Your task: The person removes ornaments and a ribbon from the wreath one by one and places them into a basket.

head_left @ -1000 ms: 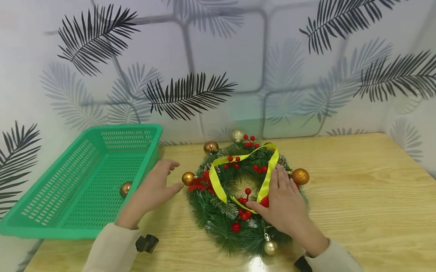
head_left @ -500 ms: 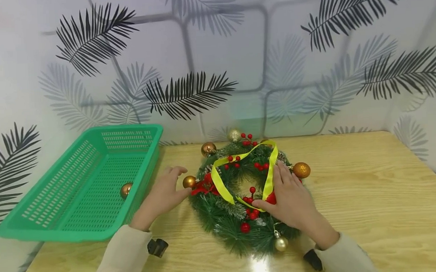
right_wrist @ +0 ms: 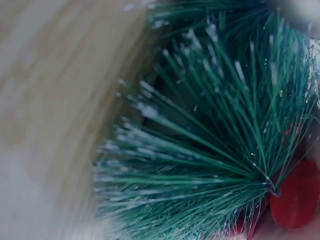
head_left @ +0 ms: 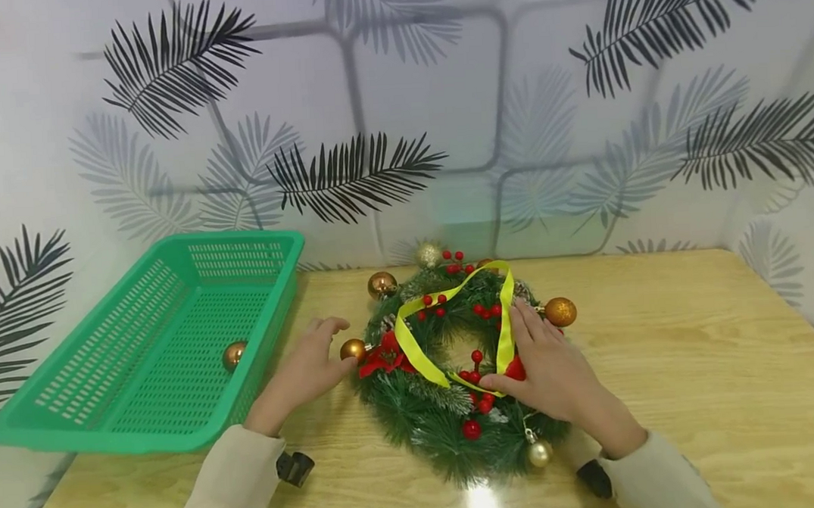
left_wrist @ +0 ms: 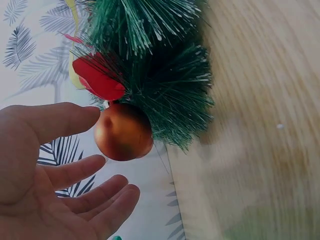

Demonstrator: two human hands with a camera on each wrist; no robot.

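A green Christmas wreath point(head_left: 429, 442) lies on the table, trimmed with red berries, a red flower point(head_left: 386, 356) and a looped yellow ribbon point(head_left: 411, 345). My right hand point(head_left: 551, 369) rests with extended fingers on its right side, over the ribbon. Left of the wreath, my left hand point(head_left: 306, 376) is loosely bent beside a matte copper bauble point(left_wrist: 122, 132). The left wrist view shows the thumb tip right at the bauble's edge, the other fingers apart from it. More baubles hang around the rim, including a pale gold one point(head_left: 540, 453) near the right forearm.
A green plastic basket point(head_left: 125, 440) stands on the left with one copper bauble point(head_left: 234, 355) inside. The wooden table point(head_left: 691, 363) reaches back to a wall point(head_left: 427, 94) with leaf-patterned covering.
The wreath has turned a little counterclockwise under my right hand: its front bauble moved right, its left one toward me. My left hand shifted right and toward me, closer to the left bauble.
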